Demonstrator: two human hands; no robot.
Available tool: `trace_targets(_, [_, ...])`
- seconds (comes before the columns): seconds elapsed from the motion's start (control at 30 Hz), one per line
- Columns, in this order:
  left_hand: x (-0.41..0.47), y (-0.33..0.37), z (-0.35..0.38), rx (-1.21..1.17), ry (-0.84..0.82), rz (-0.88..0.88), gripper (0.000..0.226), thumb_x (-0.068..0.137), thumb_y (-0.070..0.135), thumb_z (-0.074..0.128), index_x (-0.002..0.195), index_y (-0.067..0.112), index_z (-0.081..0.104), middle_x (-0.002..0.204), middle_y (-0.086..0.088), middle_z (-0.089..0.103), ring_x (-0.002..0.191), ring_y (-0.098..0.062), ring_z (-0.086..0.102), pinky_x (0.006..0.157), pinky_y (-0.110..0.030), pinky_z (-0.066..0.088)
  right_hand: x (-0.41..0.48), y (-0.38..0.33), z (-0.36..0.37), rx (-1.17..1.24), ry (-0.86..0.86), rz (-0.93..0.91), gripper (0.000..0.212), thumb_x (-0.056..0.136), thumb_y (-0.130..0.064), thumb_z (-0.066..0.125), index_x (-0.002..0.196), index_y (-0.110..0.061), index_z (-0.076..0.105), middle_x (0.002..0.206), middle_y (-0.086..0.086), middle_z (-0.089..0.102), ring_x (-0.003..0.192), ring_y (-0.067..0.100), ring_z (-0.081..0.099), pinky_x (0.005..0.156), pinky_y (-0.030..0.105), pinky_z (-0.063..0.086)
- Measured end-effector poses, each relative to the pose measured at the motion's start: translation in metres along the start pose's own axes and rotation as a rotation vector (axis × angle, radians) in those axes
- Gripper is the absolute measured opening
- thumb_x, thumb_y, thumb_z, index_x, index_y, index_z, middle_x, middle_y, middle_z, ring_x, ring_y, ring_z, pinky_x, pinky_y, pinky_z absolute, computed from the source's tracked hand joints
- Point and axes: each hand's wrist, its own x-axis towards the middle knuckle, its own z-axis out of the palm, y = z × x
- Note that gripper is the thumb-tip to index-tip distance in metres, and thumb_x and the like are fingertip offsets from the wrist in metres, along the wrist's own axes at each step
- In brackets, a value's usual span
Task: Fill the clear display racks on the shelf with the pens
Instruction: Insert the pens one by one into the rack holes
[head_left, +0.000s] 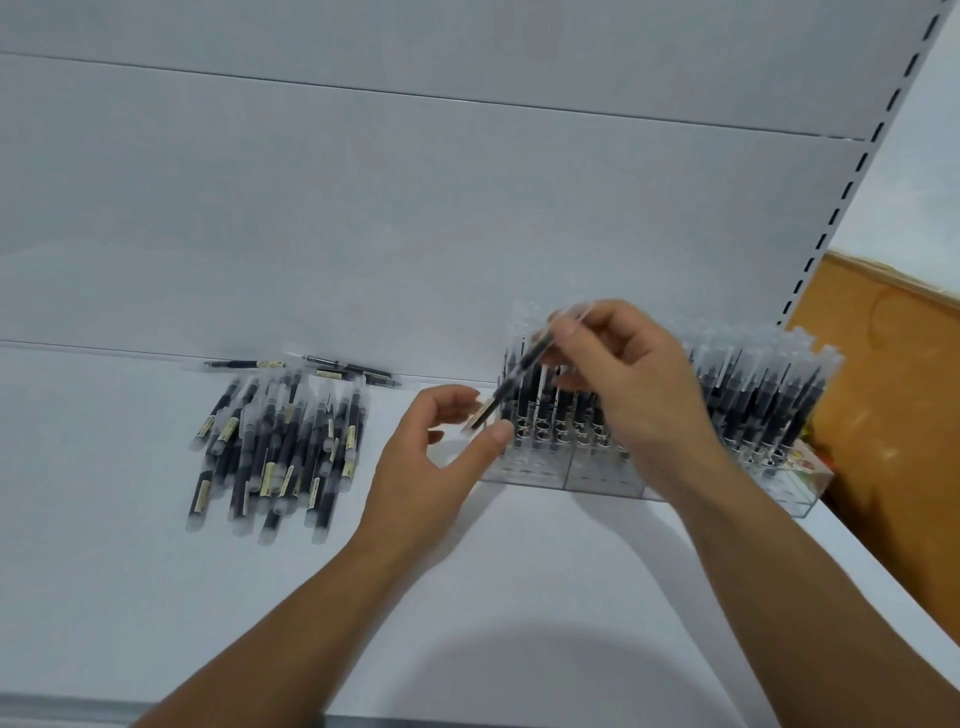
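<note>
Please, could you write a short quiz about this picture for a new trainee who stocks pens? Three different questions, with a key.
1. True or false: the right hand pinches a tilted black pen with a clear cap above the clear plastic display racks.
2. The loose pile of black pens lies on the white shelf: A) left of the racks, B) right of them, C) inside them.
3. Fill in: the racks' empty holes are in the ___ rows.
Key: 1 true; 2 A; 3 front.
</note>
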Motion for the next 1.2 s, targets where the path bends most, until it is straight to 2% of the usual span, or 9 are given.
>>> trace_targets(0.1, [0.001, -0.008, 0.001, 0.117, -0.060, -0.100, 0.063, 0.073, 0.066, 0.069, 0.130, 0.050, 0.045, 0.127, 0.038, 0.045, 0.114, 0.015, 0.042, 0.091, -0.017, 0.034, 0.011, -0.003, -0.017, -0.103, 0.116, -0.076, 0.005, 0.095, -0.025, 0.062, 0.095, -0.022, 0.066, 0.091, -0.003, 0.074, 0.087, 0.011, 0.071, 0.072, 0.027, 0.058])
trace_targets(0.2, [0.006, -0.017, 0.006, 0.184, -0.131, -0.157, 0.068, 0.078, 0.058, 0.068, 0.138, 0.049, 0.038, 0.137, 0.031, 0.040, 0.123, 0.006, 0.038, 0.098, -0.022, 0.031, 0.015, 0.000, -0.022, -0.248, 0.123, -0.099, 0.006, 0.094, -0.030, 0.063, 0.095, -0.025, 0.066, 0.091, -0.006, 0.072, 0.089, 0.012, 0.070, 0.082, 0.041, 0.058])
trace_targets(0.27, [0.009, -0.021, 0.008, 0.189, -0.145, -0.153, 0.067, 0.081, 0.052, 0.068, 0.141, 0.042, 0.040, 0.139, 0.025, 0.045, 0.128, 0.004, 0.041, 0.100, -0.020, 0.031, 0.015, 0.004, -0.021, -0.304, 0.099, -0.105, 0.004, 0.094, -0.032, 0.063, 0.092, -0.030, 0.065, 0.088, -0.009, 0.071, 0.088, 0.010, 0.069, 0.082, 0.040, 0.058])
trace_targets(0.4, [0.012, -0.027, 0.007, 0.195, -0.137, -0.151, 0.060, 0.084, 0.052, 0.066, 0.138, 0.036, 0.047, 0.128, 0.027, 0.053, 0.116, 0.014, 0.048, 0.091, -0.009, 0.033, 0.017, 0.008, -0.016, -0.376, 0.084, -0.129, 0.005, 0.094, -0.033, 0.063, 0.090, -0.032, 0.066, 0.085, -0.011, 0.072, 0.084, 0.008, 0.068, 0.081, 0.036, 0.057])
trace_targets(0.53, [0.015, -0.031, 0.008, 0.147, -0.093, -0.174, 0.055, 0.085, 0.051, 0.066, 0.135, 0.033, 0.053, 0.116, 0.030, 0.057, 0.107, 0.020, 0.049, 0.095, -0.015, 0.039, 0.020, 0.011, -0.013, -0.452, 0.034, -0.093, 0.006, 0.093, -0.034, 0.063, 0.092, -0.029, 0.067, 0.083, -0.011, 0.071, 0.081, 0.009, 0.068, 0.078, 0.035, 0.058])
trace_targets(0.7, [0.014, -0.028, 0.010, 0.078, -0.081, -0.208, 0.052, 0.084, 0.045, 0.069, 0.132, 0.030, 0.056, 0.119, 0.024, 0.060, 0.109, 0.011, 0.055, 0.102, -0.029, 0.045, 0.020, 0.014, -0.009, -0.682, -0.066, -0.063, 0.008, 0.092, -0.038, 0.063, 0.086, -0.032, 0.064, 0.077, -0.017, 0.067, 0.073, -0.002, 0.063, 0.068, 0.019, 0.050])
trace_targets(0.87, [0.013, -0.019, 0.008, 0.144, -0.096, -0.182, 0.049, 0.087, 0.045, 0.065, 0.133, 0.032, 0.054, 0.122, 0.022, 0.059, 0.107, 0.015, 0.053, 0.094, -0.015, 0.042, 0.015, 0.020, -0.004, -0.825, -0.172, 0.024, 0.013, 0.092, -0.039, 0.063, 0.089, -0.026, 0.064, 0.083, -0.014, 0.067, 0.079, 0.007, 0.063, 0.076, 0.032, 0.054])
trace_targets(1.07, [0.009, -0.010, 0.006, 0.127, -0.111, -0.188, 0.052, 0.087, 0.041, 0.066, 0.136, 0.029, 0.052, 0.128, 0.018, 0.056, 0.115, 0.006, 0.052, 0.096, -0.018, 0.038, 0.006, 0.020, -0.013, -0.847, -0.204, 0.073, 0.010, 0.091, -0.041, 0.063, 0.095, -0.032, 0.066, 0.083, -0.019, 0.065, 0.079, -0.001, 0.061, 0.073, 0.024, 0.051])
trace_targets(1.2, [0.005, 0.000, 0.001, 0.054, -0.056, -0.195, 0.041, 0.092, 0.035, 0.063, 0.131, 0.031, 0.054, 0.129, 0.020, 0.055, 0.119, 0.003, 0.050, 0.096, -0.015, 0.037, -0.004, 0.015, -0.011, -0.842, -0.222, 0.052, 0.012, 0.089, -0.044, 0.063, 0.084, -0.034, 0.067, 0.074, -0.020, 0.066, 0.072, -0.004, 0.059, 0.065, 0.019, 0.047])
